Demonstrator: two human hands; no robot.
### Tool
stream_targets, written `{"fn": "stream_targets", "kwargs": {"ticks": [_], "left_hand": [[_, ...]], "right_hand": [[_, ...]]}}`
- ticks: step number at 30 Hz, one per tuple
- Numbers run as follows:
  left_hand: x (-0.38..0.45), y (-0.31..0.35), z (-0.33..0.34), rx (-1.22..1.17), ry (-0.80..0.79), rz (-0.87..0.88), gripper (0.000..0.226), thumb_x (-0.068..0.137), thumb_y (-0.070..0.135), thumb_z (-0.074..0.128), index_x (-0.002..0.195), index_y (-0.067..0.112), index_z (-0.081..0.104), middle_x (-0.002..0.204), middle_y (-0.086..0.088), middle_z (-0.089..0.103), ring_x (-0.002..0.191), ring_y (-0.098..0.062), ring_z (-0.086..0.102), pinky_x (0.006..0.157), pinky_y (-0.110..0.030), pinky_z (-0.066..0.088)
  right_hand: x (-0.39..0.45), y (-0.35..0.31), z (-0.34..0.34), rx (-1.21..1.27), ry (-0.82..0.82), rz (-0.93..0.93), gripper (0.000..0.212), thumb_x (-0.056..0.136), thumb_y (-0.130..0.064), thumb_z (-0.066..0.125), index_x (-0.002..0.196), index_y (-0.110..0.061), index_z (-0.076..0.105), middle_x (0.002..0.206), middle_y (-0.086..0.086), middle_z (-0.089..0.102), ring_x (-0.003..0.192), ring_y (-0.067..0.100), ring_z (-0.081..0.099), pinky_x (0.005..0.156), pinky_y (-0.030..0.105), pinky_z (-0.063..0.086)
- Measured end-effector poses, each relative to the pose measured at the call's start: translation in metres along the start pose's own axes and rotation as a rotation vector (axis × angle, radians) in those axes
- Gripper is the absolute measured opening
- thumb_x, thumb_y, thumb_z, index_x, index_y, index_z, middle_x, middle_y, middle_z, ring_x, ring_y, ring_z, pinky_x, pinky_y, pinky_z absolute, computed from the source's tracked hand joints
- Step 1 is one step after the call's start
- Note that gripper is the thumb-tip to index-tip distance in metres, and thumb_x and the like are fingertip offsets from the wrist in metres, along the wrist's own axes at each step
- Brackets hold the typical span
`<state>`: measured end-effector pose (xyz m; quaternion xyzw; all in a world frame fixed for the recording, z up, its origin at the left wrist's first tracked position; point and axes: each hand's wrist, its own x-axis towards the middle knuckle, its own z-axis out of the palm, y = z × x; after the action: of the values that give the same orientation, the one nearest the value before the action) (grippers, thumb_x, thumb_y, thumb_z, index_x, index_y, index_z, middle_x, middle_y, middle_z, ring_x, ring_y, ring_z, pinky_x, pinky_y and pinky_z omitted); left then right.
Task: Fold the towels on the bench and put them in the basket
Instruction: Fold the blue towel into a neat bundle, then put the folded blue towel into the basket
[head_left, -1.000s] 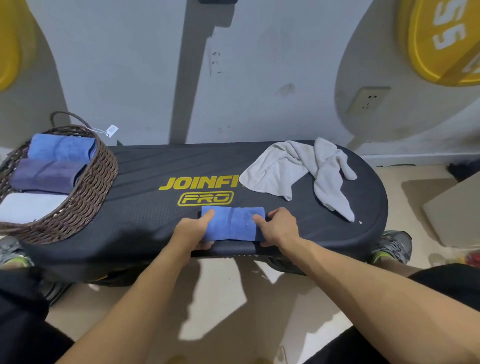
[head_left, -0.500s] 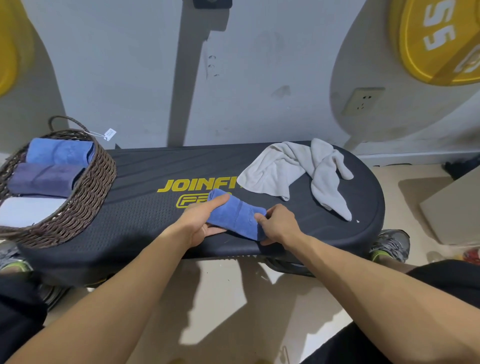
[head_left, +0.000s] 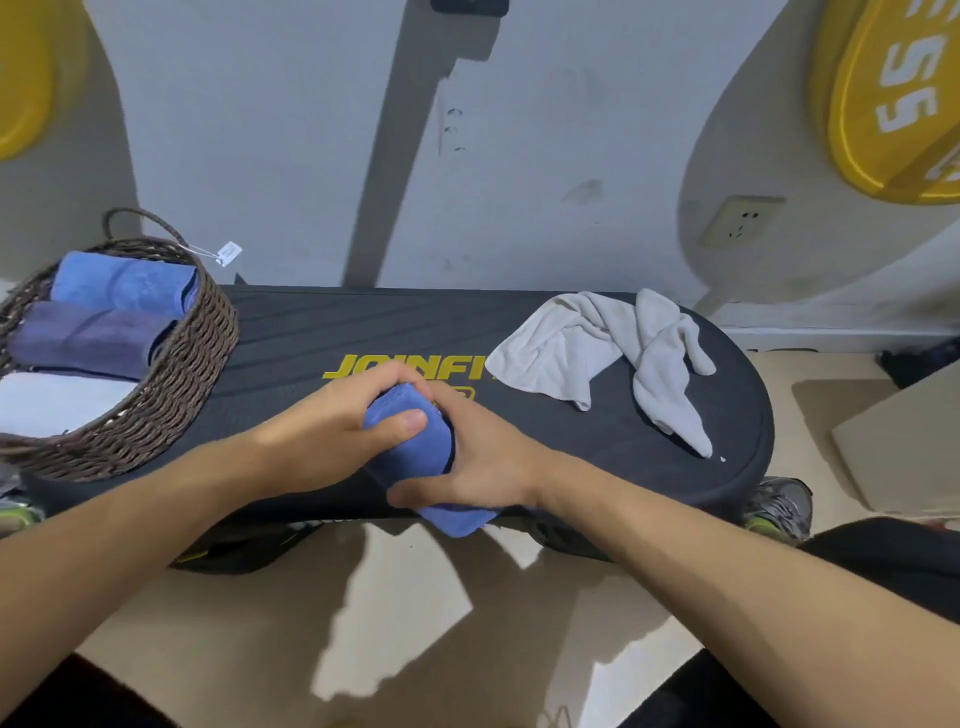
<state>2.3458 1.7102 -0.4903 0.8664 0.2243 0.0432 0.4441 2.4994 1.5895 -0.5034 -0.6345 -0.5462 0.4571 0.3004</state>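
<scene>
While both hands are wrapped around the folded blue towel (head_left: 410, 457), the bundle stands nearly on end above the near edge of the bench (head_left: 291, 338) — the left hand (head_left: 332, 421) grips its upper part with the thumb across the front, and the right hand (head_left: 478, 462) curls round its right side, the lower end poking out below. If either grip loosens on the way to the basket (head_left: 192, 358) at the left end, the layers could slip and the fold spring open; the basket, already holding three folded towels, leaves little room. Compared with a second ago, the towel no longer lies flat along the bench edge but has been lifted and turned upright. The grey towel (head_left: 597, 348) lies crumpled and unfolded at the right end.
</scene>
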Motion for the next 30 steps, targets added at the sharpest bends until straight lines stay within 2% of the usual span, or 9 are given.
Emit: {"fn": "stream_targets", "kwargs": {"ticks": [4,9,14,18,20,23,25,27,30], "left_hand": [[-0.023,-0.006,-0.023,0.007,0.136,-0.023,0.020,0.088,0.053,0.049,0.099,0.038,0.057,0.095,0.020,0.064,0.092,-0.003,0.060,0.076,-0.018,0.043],[-0.033,-0.042,-0.066,0.072,0.299,-0.147,0.030,0.075,0.060,0.061,0.075,0.030,0.061,0.059,0.013,0.054,0.056,-0.006,0.045,0.056,-0.026,0.036],[-0.049,-0.098,-0.142,0.205,0.378,-0.298,0.055,0.077,0.072,0.052,0.066,0.018,0.050,0.046,0.010,0.035,0.044,-0.007,0.035,0.051,-0.030,0.026],[-0.072,-0.144,-0.198,0.218,0.526,-0.339,0.062,0.081,0.070,0.047,0.065,0.010,0.041,0.048,0.009,0.028,0.043,-0.010,0.027,0.048,-0.027,0.025],[-0.085,-0.164,-0.217,0.081,0.620,-0.326,0.049,0.092,0.053,0.054,0.069,0.010,0.052,0.043,0.013,0.037,0.040,-0.003,0.035,0.041,-0.014,0.028],[-0.107,-0.195,-0.240,-0.161,0.726,-0.357,0.024,0.095,0.033,0.061,0.088,0.012,0.067,0.053,0.015,0.062,0.048,0.009,0.052,0.047,-0.003,0.038],[-0.121,-0.215,-0.247,-0.197,0.790,-0.395,0.021,0.095,0.028,0.062,0.093,0.008,0.068,0.060,0.009,0.067,0.054,0.006,0.056,0.054,-0.008,0.043],[-0.132,-0.235,-0.248,-0.185,0.822,-0.435,0.024,0.094,0.028,0.064,0.096,0.004,0.068,0.075,-0.009,0.066,0.068,-0.010,0.056,0.067,-0.024,0.045],[-0.138,-0.249,-0.243,-0.113,0.833,-0.491,0.021,0.090,0.029,0.069,0.095,0.009,0.069,0.067,-0.008,0.052,0.060,-0.017,0.044,0.060,-0.029,0.036]], "right_hand": [[0.011,-0.012,0.026,-0.049,0.084,0.017,0.046,0.073,-0.058,0.072,0.107,-0.030,0.058,0.101,-0.011,0.066,0.094,0.011,0.064,0.084,0.041,0.055],[0.037,-0.015,0.076,0.011,0.110,0.093,0.054,0.078,-0.078,0.049,0.094,-0.027,0.057,0.092,-0.011,0.066,0.085,0.010,0.063,0.081,0.039,0.055],[0.117,-0.058,0.100,-0.123,0.174,-0.017,0.046,0.091,-0.066,0.047,0.079,-0.021,0.050,0.076,-0.007,0.058,0.076,0.023,0.054,0.072,0.038,0.047],[0.195,-0.110,0.101,-0.313,0.038,-0.092,0.045,0.096,-0.058,0.047,0.072,-0.020,0.048,0.069,-0.004,0.056,0.066,0.020,0.049,0.061,0.032,0.038],[0.227,-0.132,0.107,-0.387,-0.017,-0.135,0.043,0.098,-0.054,0.047,0.075,-0.018,0.051,0.071,-0.003,0.057,0.065,0.017,0.051,0.059,0.030,0.036],[0.268,-0.153,0.123,-0.421,-0.073,-0.147,0.034,0.100,-0.044,0.049,0.102,-0.010,0.053,0.082,-0.002,0.059,0.074,0.015,0.054,0.062,0.025,0.035],[0.288,-0.160,0.137,-0.419,-0.117,-0.115,0.026,0.101,-0.037,0.050,0.108,-0.013,0.046,0.079,-0.008,0.053,0.076,0.011,0.054,0.063,0.021,0.035],[0.303,-0.164,0.154,-0.459,-0.159,-0.081,0.027,0.101,-0.035,0.051,0.114,-0.012,0.044,0.087,-0.002,0.058,0.088,0.021,0.058,0.075,0.030,0.041],[0.314,-0.163,0.172,-0.609,-0.223,-0.039,0.036,0.100,-0.037,0.051,0.121,-0.008,0.046,0.109,0.009,0.062,0.100,0.028,0.058,0.089,0.039,0.046]]}}
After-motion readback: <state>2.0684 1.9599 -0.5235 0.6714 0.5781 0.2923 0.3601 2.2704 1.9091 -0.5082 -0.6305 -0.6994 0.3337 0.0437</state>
